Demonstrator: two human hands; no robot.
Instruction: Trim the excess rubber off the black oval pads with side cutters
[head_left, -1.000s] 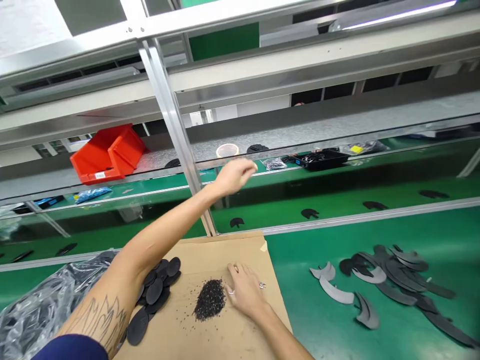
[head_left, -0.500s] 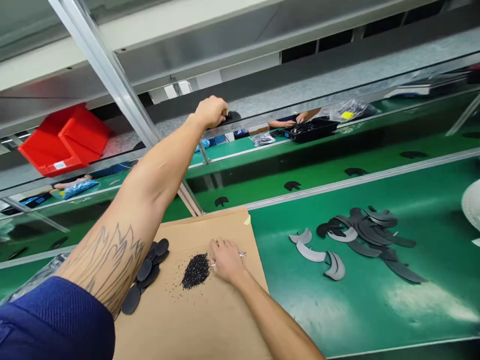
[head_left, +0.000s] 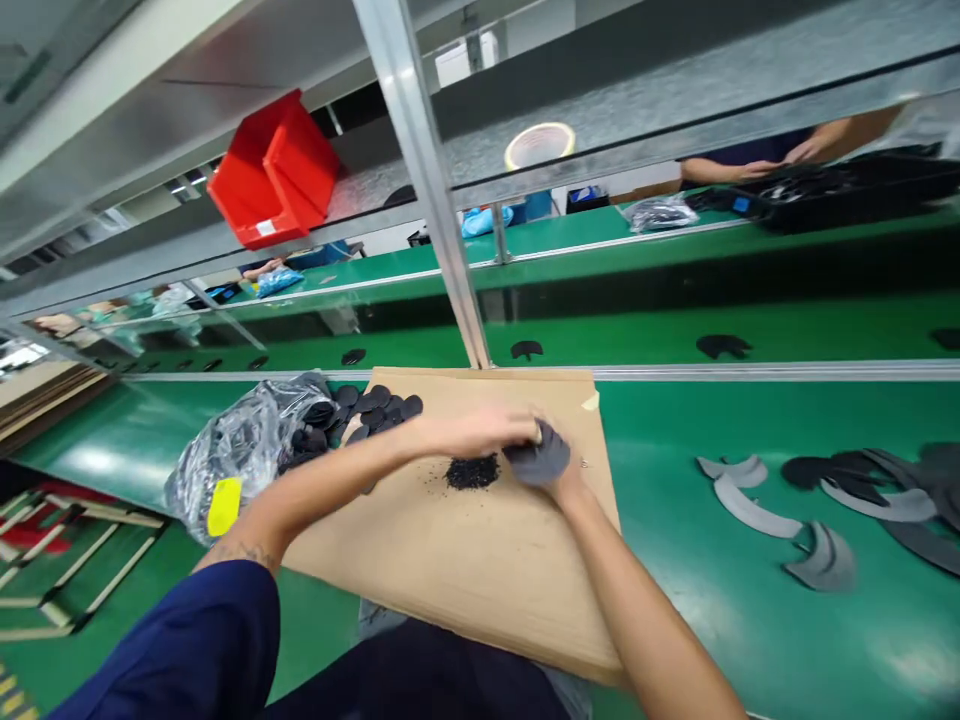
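Observation:
My left hand (head_left: 499,428) reaches in from the left, its fingers closed on the upper edge of a dark grey rounded flat pad (head_left: 538,462). Behind the pad, at its right edge, is my right hand (head_left: 566,478), gripping it too; its fingers are mostly covered and a little blurred. Both hands are just above a cardboard sheet (head_left: 465,550). Beside and below the pad lies a heap of tiny black parts (head_left: 472,473), too small to name. Several black oval pads (head_left: 379,405) lie at the cardboard's far left corner.
A clear plastic bag (head_left: 232,450) with a yellow label sits left of the cardboard. Curved grey pieces (head_left: 750,508) lie on the green bench (head_left: 675,620) at right. Above are a metal post (head_left: 427,160), a red bin (head_left: 277,175) and a tape roll (head_left: 540,148). A co-worker's hands (head_left: 780,165) show beyond.
My left hand has come down from the shelf to my right hand, and the dark pad is now between them. My right hand has lifted off the cardboard. The view has swung left.

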